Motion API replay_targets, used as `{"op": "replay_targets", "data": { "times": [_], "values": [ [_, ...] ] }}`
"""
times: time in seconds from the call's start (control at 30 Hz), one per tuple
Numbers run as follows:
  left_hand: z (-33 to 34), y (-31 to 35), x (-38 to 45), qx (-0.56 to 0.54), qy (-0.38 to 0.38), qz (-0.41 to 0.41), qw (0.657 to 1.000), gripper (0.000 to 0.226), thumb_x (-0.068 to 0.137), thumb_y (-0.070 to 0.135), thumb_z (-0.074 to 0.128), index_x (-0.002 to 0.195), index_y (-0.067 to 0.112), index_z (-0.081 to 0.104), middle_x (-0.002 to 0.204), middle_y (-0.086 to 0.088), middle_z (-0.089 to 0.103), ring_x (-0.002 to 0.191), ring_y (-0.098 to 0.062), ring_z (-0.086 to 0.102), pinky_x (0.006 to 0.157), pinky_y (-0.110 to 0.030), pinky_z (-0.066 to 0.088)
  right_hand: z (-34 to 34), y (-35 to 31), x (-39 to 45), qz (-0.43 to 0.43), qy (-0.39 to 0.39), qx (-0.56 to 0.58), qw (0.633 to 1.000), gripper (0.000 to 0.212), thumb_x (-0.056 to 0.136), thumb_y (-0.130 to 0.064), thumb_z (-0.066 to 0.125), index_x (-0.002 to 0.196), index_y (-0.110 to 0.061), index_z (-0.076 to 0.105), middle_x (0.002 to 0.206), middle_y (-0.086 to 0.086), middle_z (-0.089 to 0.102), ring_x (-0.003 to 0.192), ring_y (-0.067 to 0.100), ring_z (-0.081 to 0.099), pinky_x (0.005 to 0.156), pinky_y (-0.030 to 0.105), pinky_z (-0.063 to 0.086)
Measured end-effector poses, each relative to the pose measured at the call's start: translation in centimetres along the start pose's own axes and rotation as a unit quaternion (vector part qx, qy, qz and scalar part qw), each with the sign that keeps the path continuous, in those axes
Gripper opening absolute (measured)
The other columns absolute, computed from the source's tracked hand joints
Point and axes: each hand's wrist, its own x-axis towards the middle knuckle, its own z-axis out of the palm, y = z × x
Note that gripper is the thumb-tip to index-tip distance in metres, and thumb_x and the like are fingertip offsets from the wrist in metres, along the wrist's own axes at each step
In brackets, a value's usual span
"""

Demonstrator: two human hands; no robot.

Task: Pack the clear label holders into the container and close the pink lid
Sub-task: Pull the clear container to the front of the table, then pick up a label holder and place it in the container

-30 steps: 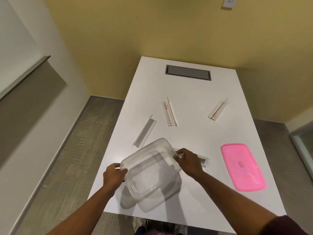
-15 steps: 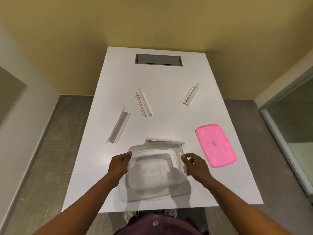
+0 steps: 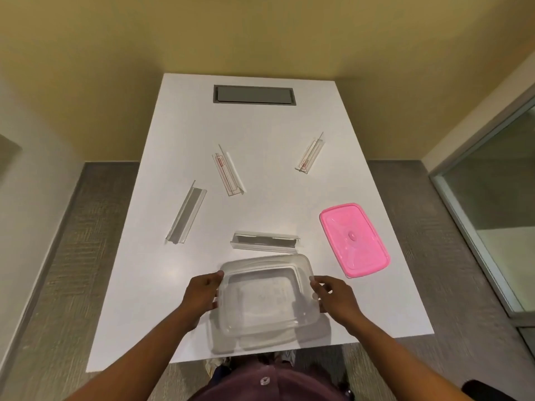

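A clear, empty plastic container [image 3: 265, 296] sits near the front edge of the white table [image 3: 260, 134]. My left hand [image 3: 202, 293] grips its left rim and my right hand [image 3: 335, 298] grips its right rim. Several clear label holders lie on the table: one [image 3: 265, 242] just behind the container, one [image 3: 186, 217] at the left, one with red print [image 3: 228, 175] in the middle, and one [image 3: 309, 153] at the far right. The pink lid [image 3: 354, 238] lies flat to the right of the container.
A grey cable hatch [image 3: 254, 94] is set into the table's far end. A yellow wall stands behind the table. Grey carpet lies on both sides, and a glass partition [image 3: 498, 198] stands to the right.
The container has been turned from a tilted, raised pose to square and level near the table's front edge, both hands staying on its rims. The camera view has shifted to the right.
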Motion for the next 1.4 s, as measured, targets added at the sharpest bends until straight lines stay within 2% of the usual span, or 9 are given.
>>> {"op": "replay_targets", "data": {
  "times": [0.27, 0.47, 0.8, 0.93, 1.03, 1.1, 1.2, 1.33, 1.4],
  "values": [
    [0.3, -0.8, 1.3, 0.008, 0.007, -0.017, 1.0, 0.028, 0.096, 0.042, 0.063, 0.105, 0.018, 0.075, 0.109, -0.014, 0.073, 0.1, -0.033, 0.069, 0.082, -0.043, 0.061, 0.3, 0.4, 0.2, 0.016, -0.013, 0.01, 1.0, 0.027, 0.095, -0.048, 0.062, 0.114, -0.031, 0.071, 0.082, 0.001, 0.074, 0.068, 0.021, 0.075, 0.067, 0.038, 0.066],
    [0.4, -1.2, 1.5, 0.022, 0.011, -0.031, 0.999, 0.03, 0.096, 0.044, 0.061, 0.108, 0.02, 0.074, 0.109, -0.015, 0.073, 0.1, -0.034, 0.069, 0.085, -0.045, 0.059, 0.6, 1.0, 0.3, 0.019, -0.019, 0.008, 1.0, 0.026, 0.096, -0.043, 0.064, 0.116, -0.029, 0.07, 0.081, 0.001, 0.074, 0.067, 0.021, 0.074, 0.066, 0.035, 0.065],
    [0.6, -0.2, 1.1, 0.033, 0.009, -0.015, 0.999, 0.03, 0.098, 0.044, 0.059, 0.109, 0.02, 0.074, 0.09, -0.001, 0.071, 0.084, -0.022, 0.065, 0.074, -0.034, 0.055, 0.9, 1.7, 0.7, 0.038, -0.041, -0.011, 0.998, 0.033, 0.097, -0.047, 0.06, 0.124, -0.028, 0.064, 0.093, -0.001, 0.073, 0.077, 0.019, 0.074, 0.063, 0.027, 0.064],
    [0.5, -0.1, 1.2, 0.059, 0.011, -0.009, 0.998, 0.035, 0.098, 0.048, 0.056, 0.111, 0.021, 0.073, 0.085, 0.0, 0.065, 0.081, -0.02, 0.058, 0.083, -0.04, 0.055, 0.6, 1.5, 1.2, 0.042, -0.045, -0.013, 0.998, 0.031, 0.097, -0.053, 0.057, 0.121, -0.034, 0.061, 0.1, -0.007, 0.072, 0.083, 0.018, 0.074, 0.076, 0.037, 0.065],
    [0.1, -0.2, 1.3, 0.092, 0.016, 0.004, 0.996, 0.042, 0.098, 0.057, 0.049, 0.112, 0.023, 0.07, 0.102, 0.005, 0.064, 0.096, -0.017, 0.057, 0.096, -0.041, 0.049, -0.2, 0.6, 2.5, 0.05, -0.021, 0.009, 0.998, 0.027, 0.098, -0.055, 0.052, 0.117, -0.036, 0.058, 0.11, -0.006, 0.07, 0.095, 0.017, 0.07, 0.087, 0.044, 0.062],
    [0.0, 0.3, 1.6, 0.099, 0.039, 0.005, 0.994, 0.04, 0.098, 0.06, 0.045, 0.104, 0.026, 0.065, 0.11, 0.005, 0.063, 0.104, -0.018, 0.056, 0.094, -0.036, 0.044, -0.9, -0.5, 3.9, 0.055, -0.006, 0.026, 0.998, 0.025, 0.099, -0.054, 0.052, 0.113, -0.034, 0.059, 0.107, -0.006, 0.07, 0.096, 0.018, 0.07, 0.09, 0.048, 0.06],
    [-0.1, 1.7, 2.8, 0.088, 0.078, -0.003, 0.993, 0.04, 0.099, 0.057, 0.045, 0.088, 0.022, 0.063, 0.107, -0.005, 0.066, 0.101, -0.024, 0.057, 0.09, -0.036, 0.042, -1.7, -2.7, 6.3, 0.066, -0.001, 0.057, 0.996, 0.019, 0.098, -0.045, 0.059, 0.104, -0.028, 0.065, 0.096, 0.0, 0.074, 0.09, 0.026, 0.072, 0.083, 0.05, 0.061],
    [0.4, 4.4, 5.2, 0.06, 0.081, 0.004, 0.995, 0.036, 0.101, 0.041, 0.053, 0.1, 0.008, 0.067, 0.118, -0.02, 0.069, 0.118, -0.036, 0.061, 0.105, -0.046, 0.044, -1.6, -5.0, 9.5, 0.092, -0.012, 0.088, 0.992, 0.022, 0.096, -0.034, 0.063, 0.106, -0.016, 0.068, 0.097, 0.009, 0.073, 0.083, 0.024, 0.067, 0.081, 0.046, 0.06],
    [0.8, 6.0, 6.2, 0.062, 0.075, 0.009, 0.995, 0.032, 0.1, 0.037, 0.057, 0.103, 0.007, 0.068, 0.12, -0.019, 0.069, 0.119, -0.037, 0.06, 0.106, -0.046, 0.045, -1.2, -5.9, 10.7, 0.11, -0.017, 0.101, 0.989, 0.023, 0.096, -0.032, 0.064, 0.1, -0.01, 0.068, 0.09, 0.008, 0.071, 0.078, 0.021, 0.063, 0.075, 0.042, 0.058]
  ]
}}
